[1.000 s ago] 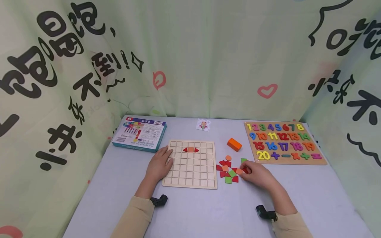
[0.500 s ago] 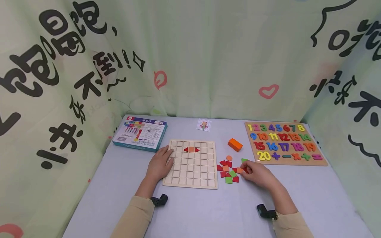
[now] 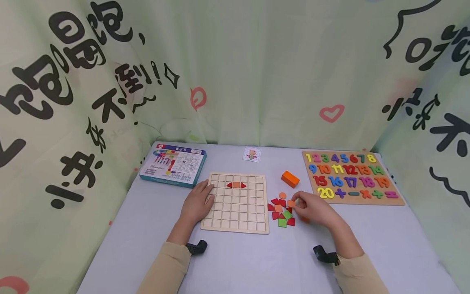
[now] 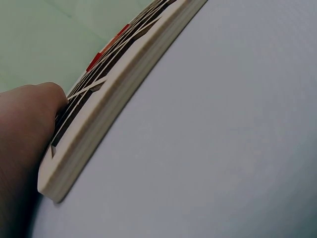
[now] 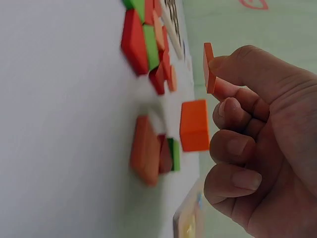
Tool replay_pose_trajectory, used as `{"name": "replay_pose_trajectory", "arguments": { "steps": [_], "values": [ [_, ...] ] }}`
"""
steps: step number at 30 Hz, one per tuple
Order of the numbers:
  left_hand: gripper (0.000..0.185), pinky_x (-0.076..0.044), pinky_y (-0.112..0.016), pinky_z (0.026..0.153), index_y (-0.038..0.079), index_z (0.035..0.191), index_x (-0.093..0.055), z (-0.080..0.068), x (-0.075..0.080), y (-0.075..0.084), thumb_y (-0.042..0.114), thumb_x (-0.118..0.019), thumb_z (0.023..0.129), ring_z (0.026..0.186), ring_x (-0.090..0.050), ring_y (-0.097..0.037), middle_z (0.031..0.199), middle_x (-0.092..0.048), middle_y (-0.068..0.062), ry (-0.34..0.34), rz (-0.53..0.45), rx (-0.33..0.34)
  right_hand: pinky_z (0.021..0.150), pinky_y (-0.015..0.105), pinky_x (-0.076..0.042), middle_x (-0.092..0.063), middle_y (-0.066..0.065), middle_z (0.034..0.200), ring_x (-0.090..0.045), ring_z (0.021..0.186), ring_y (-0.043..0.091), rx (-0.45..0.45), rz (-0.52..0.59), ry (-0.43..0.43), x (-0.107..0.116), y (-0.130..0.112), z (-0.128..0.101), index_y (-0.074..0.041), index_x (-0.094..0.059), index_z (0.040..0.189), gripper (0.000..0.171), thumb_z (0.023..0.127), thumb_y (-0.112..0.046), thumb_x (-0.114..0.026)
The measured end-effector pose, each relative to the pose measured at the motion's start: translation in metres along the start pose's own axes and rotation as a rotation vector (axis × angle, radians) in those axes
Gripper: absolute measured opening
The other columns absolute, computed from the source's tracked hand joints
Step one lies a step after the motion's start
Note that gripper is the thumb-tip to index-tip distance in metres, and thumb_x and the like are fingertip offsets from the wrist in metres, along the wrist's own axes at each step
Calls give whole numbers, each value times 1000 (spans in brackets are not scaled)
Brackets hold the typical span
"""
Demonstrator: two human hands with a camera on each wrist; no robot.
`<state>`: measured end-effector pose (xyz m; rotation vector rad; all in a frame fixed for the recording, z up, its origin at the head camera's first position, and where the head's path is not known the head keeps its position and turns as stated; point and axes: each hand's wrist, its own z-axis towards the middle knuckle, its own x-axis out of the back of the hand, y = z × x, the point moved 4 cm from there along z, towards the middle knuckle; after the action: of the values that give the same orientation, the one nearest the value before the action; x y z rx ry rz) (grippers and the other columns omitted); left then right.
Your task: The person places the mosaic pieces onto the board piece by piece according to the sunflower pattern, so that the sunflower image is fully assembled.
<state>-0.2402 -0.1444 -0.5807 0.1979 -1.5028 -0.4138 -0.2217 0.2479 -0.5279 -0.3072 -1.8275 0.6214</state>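
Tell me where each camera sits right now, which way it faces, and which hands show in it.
Head view: looks forward and down at the table; both sleeved arms show, left hand resting on the grid board, right hand pinching an orange tile.
Left wrist view: low at the table, looking along the grid board's edge; a finger shows.
Right wrist view: low, sideways; curled fingers pinch the orange tile above loose tiles.
Shared: head and right wrist views both show the orange tile.

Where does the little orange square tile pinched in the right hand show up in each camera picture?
Head: orange square tile at the right hand's fingertips, above the loose pieces.
Left wrist: not in it; only the grid board's edge and a finger.
Right wrist: upper middle, edge-on, pinched between thumb and forefinger.
Shared landmark: the orange block.
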Motion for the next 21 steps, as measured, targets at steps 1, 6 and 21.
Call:
{"name": "replay_pose_trajectory", "arguments": {
  "steps": [1, 6, 21],
  "values": [
    [54, -32, -43, 121, 19, 149, -45, 0, 0, 0, 43, -47, 101, 150, -31, -24, 161, -35, -3, -3, -1, 0, 53, 24, -46, -52, 2, 73, -51, 66, 17, 8, -1, 2, 0, -5, 2, -13, -62, 116, 30, 90, -23, -72],
    [54, -32, -43, 121, 19, 149, -46, -1, 2, 3, 42, -47, 101, 149, -31, -25, 160, -35, -4, -8, -8, -7, 55, 23, -48, -54, 2, 76, -51, 70, 17, 52, 1, -3, -3, -31, 15, -14, -64, 114, 28, 89, -23, -73],
    [52, -33, -43, 120, 18, 147, -48, -2, 5, 3, 41, -49, 100, 148, -34, -25, 159, -38, -5, 21, -12, -14, 61, 25, -45, -57, 0, 82, -54, 76, 16, 170, 5, -66, -44, -113, 75, -18, -64, 111, 21, 90, -23, -65]
  ]
}}
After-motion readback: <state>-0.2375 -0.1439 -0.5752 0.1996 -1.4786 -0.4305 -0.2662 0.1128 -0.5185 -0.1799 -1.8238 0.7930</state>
